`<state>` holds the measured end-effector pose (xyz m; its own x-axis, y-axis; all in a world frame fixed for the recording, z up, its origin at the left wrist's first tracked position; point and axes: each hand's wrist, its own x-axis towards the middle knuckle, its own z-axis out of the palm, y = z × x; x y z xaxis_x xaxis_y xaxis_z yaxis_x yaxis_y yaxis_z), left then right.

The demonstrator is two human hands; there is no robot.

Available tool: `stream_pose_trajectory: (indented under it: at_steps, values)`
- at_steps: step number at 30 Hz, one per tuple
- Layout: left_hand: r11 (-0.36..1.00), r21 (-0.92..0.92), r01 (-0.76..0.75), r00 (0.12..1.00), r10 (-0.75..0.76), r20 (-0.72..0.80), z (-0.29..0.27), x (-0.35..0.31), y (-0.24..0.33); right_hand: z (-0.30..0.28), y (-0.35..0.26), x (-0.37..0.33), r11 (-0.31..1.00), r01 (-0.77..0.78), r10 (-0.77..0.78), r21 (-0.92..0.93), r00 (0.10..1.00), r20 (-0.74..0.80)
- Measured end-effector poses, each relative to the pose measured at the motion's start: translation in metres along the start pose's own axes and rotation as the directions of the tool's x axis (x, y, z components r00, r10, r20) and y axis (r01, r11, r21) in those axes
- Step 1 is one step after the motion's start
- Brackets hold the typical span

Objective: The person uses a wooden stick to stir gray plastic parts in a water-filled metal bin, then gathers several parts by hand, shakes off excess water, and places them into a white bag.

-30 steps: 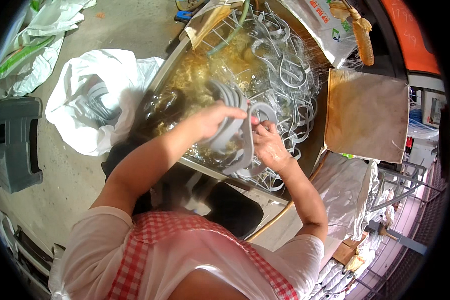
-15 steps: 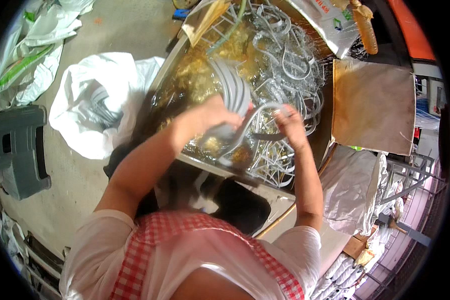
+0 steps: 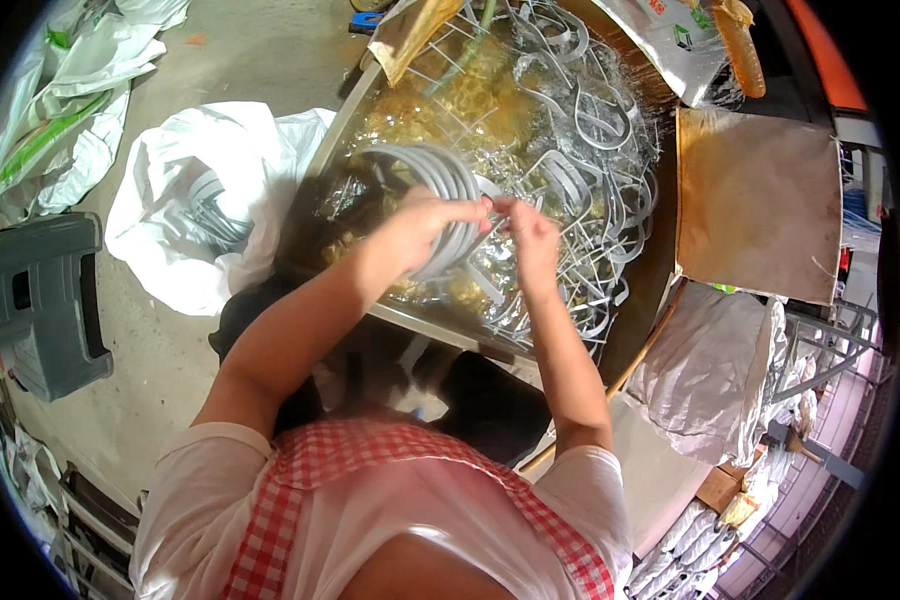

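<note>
My left hand (image 3: pixel 420 222) is closed around a bundle of looped grey strips (image 3: pixel 438 165), which hangs over a metal tank of water (image 3: pixel 342 120). Close beside its thumb, my right hand (image 3: pixel 532 238) pinches with thumb and forefinger at the bundle's right side. Whatever lies between those fingertips is too small to make out. Many loose, curling grey strips (image 3: pixel 595 135) lie tangled in the tank's right half, some under the water. A wire grid shows beneath the yellowish water on the far side.
Left of the tank stands an open white sack (image 3: pixel 135 215) with grey strips inside. A dark grey plastic stool (image 3: pixel 45 300) is at the far left. To the right are a brown board (image 3: pixel 760 205) and a silvery sack (image 3: pixel 705 375). A green hose (image 3: pixel 485 22) dips into the tank.
My right hand has moved left, up to the left hand, and the strip it held out in an arc is drawn in. The looped bundle has swung left.
</note>
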<state>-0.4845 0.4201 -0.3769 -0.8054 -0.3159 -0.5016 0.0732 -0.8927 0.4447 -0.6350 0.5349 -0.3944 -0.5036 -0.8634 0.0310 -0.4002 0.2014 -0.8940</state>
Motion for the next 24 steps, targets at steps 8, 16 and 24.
stream_pose_trajectory:
  at_steps: [8,16,24]
  values:
    - [0.982,0.165,0.090,0.988,-0.109,0.108,-0.003,-0.010,-0.003,0.064,0.099,0.049,0.238,-0.750,0.726,0.617,0.559,0.400]
    - [0.957,0.284,0.056,0.998,-0.065,0.019,0.001,-0.028,0.014,0.040,0.084,0.094,0.020,-0.262,0.936,0.965,0.345,0.074]
    - [0.952,0.292,-0.088,0.992,0.109,-0.057,-0.004,-0.013,0.006,-0.024,-0.040,0.031,0.946,-0.301,0.291,0.117,0.952,0.096]
